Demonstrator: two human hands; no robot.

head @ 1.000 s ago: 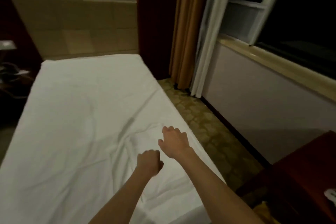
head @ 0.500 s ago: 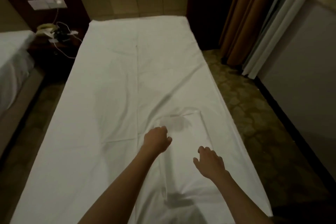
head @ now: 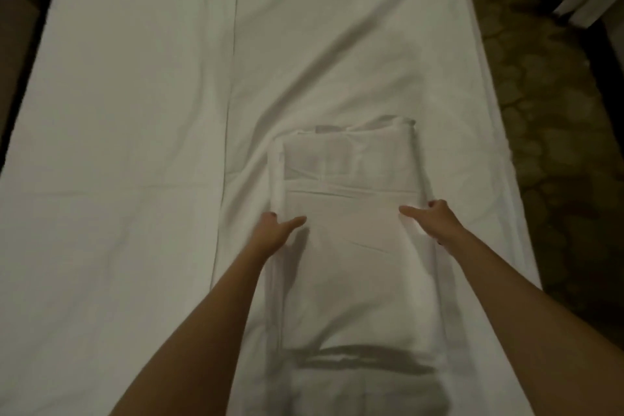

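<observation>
White folded linen (head: pixel 351 263) on sheeted bed (head: pixel 135 111).
Sides clasped by left hand (head: pixel 273 230) and right hand (head: pixel 435 219); fully folded; spreading apparently left to do.

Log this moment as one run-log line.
left hand: grips folded sheet, left side | right hand: grips folded sheet, right side | bed: white cover, creased, under folded sheet

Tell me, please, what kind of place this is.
Probably a bedroom, perhaps in a hotel. A bed under a white sheet fills the view, the left hand and right hand grip a folded linen stack on it, and patterned carpet lies beside it.
</observation>
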